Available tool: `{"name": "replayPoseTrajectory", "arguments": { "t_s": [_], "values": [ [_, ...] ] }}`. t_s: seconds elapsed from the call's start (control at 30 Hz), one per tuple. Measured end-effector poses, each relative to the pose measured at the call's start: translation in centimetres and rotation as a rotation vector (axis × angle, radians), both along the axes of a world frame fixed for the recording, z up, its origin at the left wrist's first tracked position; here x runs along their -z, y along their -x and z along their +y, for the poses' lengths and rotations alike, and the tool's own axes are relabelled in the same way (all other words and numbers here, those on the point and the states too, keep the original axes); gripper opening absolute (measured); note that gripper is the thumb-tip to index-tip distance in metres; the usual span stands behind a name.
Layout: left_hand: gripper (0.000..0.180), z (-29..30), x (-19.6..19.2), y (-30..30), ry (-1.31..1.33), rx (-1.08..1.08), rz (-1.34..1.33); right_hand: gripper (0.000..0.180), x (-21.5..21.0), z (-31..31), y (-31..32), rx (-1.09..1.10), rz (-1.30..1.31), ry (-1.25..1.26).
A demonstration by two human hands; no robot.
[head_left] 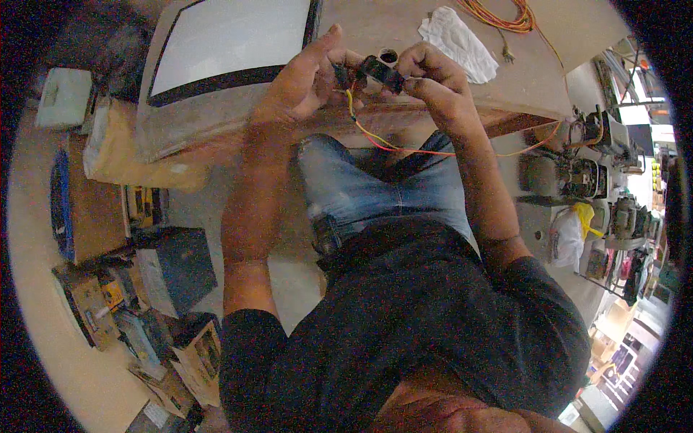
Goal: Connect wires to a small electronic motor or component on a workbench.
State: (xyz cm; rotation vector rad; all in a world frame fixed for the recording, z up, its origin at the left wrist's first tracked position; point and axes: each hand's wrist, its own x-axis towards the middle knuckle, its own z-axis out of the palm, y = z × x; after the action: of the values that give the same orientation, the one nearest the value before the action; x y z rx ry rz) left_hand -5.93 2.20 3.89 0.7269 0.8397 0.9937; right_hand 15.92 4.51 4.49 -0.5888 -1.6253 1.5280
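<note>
My left hand [299,83] and my right hand [433,79] meet in front of the table edge, both pinching a small black electrical part [381,72]. Thin yellow and red wires [375,141] hang from the part and run down and right across my jeans. My left fingers hold the part's left end where the wires come out; my right fingers grip its right end. Which hand bears most of it is hard to tell.
A wooden table [404,29] carries a white panel with a dark frame [231,43], a white cloth [458,40] and an orange cable coil [498,14]. Cardboard boxes [144,289] crowd the floor at left. Machines and clutter [599,166] stand at right.
</note>
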Motion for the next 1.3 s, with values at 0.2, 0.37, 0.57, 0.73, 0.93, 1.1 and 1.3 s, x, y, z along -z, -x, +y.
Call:
{"name": "replayPoseTrajectory", "arguments": {
  "t_s": [0.2, 0.37, 0.57, 0.73, 0.93, 1.1, 1.3],
  "values": [
    [0.035, 0.9, -1.6, -0.6, -0.311, 0.034, 0.535, 0.012, -0.7, 0.1, -0.2, -0.068, -0.1, -0.03],
    [0.029, 0.9, -1.2, -1.7, -0.468, -0.049, 0.749, 0.018, -0.7, -0.9, 1.9, 0.1, -0.134, 0.052],
    [0.025, -0.6, -2.3, -3.0, -0.444, -0.227, 0.656, 0.027, 0.9, -0.5, 2.3, 0.335, -0.348, -0.068],
    [0.024, -0.6, -1.5, -2.8, -0.475, -0.194, 0.579, 0.025, 0.6, -0.2, 2.6, 0.264, -0.379, -0.369],
    [0.026, 0.3, -0.8, -3.2, -0.285, -0.344, 0.53, 0.03, -0.3, -0.6, 3.3, 0.328, -0.403, -0.454],
    [0.025, 0.6, 0.8, -3.4, -0.199, -0.371, 0.138, 0.027, -1.6, -2.3, 3.8, 0.256, -0.474, -0.251],
    [0.023, 0.2, 0.3, -2.6, -0.274, -0.382, 0.262, 0.027, -0.9, -3.4, 3.7, 0.248, -0.391, -0.295]
  ]
}}
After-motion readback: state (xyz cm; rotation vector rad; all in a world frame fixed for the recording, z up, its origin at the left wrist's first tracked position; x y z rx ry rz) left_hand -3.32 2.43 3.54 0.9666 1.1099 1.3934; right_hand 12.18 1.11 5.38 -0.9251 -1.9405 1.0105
